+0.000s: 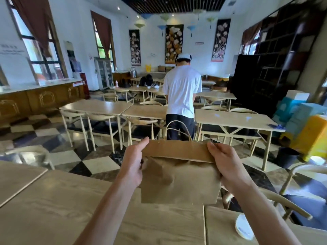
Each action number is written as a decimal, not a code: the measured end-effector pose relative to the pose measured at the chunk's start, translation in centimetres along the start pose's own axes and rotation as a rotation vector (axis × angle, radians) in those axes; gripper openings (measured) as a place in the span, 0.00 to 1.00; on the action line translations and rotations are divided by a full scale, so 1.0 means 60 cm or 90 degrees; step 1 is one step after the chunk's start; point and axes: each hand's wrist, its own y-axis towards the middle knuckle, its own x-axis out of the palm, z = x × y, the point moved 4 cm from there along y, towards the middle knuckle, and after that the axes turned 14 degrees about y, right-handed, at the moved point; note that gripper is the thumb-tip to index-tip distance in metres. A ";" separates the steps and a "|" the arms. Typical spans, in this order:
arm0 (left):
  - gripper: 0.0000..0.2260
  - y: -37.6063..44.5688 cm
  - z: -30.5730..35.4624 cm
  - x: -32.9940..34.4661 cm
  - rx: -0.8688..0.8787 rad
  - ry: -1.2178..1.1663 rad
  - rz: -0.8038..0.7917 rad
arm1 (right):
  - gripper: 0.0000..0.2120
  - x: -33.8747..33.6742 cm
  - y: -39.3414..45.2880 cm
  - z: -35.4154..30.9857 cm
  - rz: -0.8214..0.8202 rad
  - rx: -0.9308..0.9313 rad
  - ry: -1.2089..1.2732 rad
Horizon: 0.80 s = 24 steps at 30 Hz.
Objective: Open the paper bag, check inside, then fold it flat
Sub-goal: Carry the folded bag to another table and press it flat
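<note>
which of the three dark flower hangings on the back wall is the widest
The middle hanging, with gold flowers; the two beside it are narrower.

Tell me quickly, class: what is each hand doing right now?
Left hand: closed on the left edge of the bag, thumb up.
Right hand: closed on the bag's right edge, fingers over its top.

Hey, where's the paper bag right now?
In the head view, the paper bag is low at centre, held up between the left hand and right hand, above the wooden table's far edge.
</note>
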 end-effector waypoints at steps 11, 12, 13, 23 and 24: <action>0.22 -0.048 0.099 -0.018 0.117 0.070 0.132 | 0.16 0.036 0.006 -0.103 -0.099 -0.022 0.078; 0.20 -0.058 0.096 -0.029 0.122 0.082 0.156 | 0.16 0.044 0.005 -0.098 -0.113 -0.018 0.076; 0.19 -0.068 0.093 -0.042 0.127 0.091 0.180 | 0.16 0.055 0.004 -0.094 -0.128 -0.009 0.073; 0.25 -0.218 0.068 -0.210 0.155 0.176 0.466 | 0.11 0.219 -0.038 -0.051 -0.342 0.117 0.119; 0.24 -0.238 0.065 -0.227 0.150 0.159 0.482 | 0.11 0.236 -0.047 -0.048 -0.363 0.136 0.123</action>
